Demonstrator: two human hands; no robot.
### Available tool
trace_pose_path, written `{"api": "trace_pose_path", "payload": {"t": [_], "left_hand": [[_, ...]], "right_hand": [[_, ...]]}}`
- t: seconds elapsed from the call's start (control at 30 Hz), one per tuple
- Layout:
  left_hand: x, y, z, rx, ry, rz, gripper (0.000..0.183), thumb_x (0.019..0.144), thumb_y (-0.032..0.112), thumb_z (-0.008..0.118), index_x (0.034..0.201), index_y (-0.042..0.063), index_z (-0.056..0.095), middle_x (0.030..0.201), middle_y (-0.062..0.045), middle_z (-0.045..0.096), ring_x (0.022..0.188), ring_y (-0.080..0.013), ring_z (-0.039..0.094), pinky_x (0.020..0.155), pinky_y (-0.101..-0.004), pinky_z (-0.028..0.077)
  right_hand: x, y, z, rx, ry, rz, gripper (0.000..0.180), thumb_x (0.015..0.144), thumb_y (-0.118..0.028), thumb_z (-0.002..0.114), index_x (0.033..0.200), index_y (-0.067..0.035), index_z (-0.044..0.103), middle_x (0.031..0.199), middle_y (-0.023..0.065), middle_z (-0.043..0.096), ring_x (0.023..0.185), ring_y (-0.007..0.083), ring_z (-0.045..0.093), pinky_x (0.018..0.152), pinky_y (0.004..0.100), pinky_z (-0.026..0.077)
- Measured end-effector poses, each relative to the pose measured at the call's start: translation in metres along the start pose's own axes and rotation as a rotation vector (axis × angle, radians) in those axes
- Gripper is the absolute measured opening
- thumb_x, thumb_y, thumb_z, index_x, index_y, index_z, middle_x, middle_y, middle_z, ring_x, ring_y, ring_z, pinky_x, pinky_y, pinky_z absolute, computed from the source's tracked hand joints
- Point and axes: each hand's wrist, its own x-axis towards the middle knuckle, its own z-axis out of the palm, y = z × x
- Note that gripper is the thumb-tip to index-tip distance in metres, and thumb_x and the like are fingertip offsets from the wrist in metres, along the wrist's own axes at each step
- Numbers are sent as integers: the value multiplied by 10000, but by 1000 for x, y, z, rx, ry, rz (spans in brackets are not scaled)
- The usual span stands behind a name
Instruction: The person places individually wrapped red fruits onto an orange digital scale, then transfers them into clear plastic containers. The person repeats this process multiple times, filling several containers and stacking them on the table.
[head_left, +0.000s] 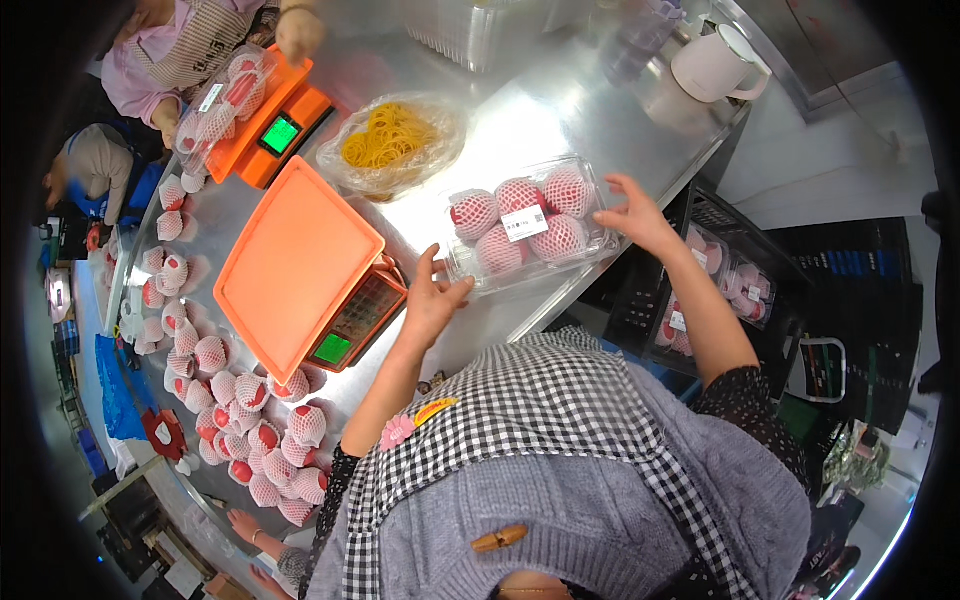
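Note:
A clear plastic clamshell box (592, 244) lies on the metal table at the table's near edge. Inside are several red fruits (564, 190) in white foam nets, and a white printed label (525, 223) sits on top. My left hand (437, 296) is at the box's left end, thumb and fingers spread, fingertips close to its rim. At the opposite end is my right hand (636, 216), its thumb against the side and its fingers apart. Neither hand is wrapped around the box. Left of my left hand stands an orange weighing scale (300, 262) with a bare pan and lit green display.
Netted fruits (255, 439) are heaped at the left. A bag of yellow rubber bands (390, 139) lies beyond the scale. Across the table a person (172, 52) handles a packed box at another orange scale (281, 135). A black crate (712, 300) holds packed boxes; a white kettle (716, 64) stands far right.

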Motion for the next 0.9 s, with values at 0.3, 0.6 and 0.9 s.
{"api": "trace_pose_path", "payload": {"t": [0.3, 0.6, 0.9], "left_hand": [[-6, -40, 3, -362, 4, -51, 318, 946, 45, 651, 1230, -16, 520, 950, -53, 617, 792, -138, 642, 746, -271, 587], [-6, -48, 7, -485, -49, -157, 115, 995, 105, 611, 1054, 17, 566, 930, -78, 656, 830, -181, 687, 727, -298, 602], [-1, -56, 9, -419, -54, -102, 176, 1021, 178, 595, 1061, 11, 557, 905, -94, 663, 768, -184, 681, 705, -311, 585]], "right_hand": [[-50, 31, 14, 553, -95, 484, 203, 997, -164, 608, 1110, 5, 610, 903, 42, 630, 801, 132, 632, 684, 272, 560], [-44, 50, 13, 663, -114, 491, 18, 968, -72, 598, 974, -65, 615, 854, 16, 641, 694, 110, 579, 615, 240, 470], [-46, 53, 14, 540, -94, 424, 49, 966, -70, 586, 920, -62, 599, 814, 25, 638, 618, 88, 513, 554, 230, 402]]}}
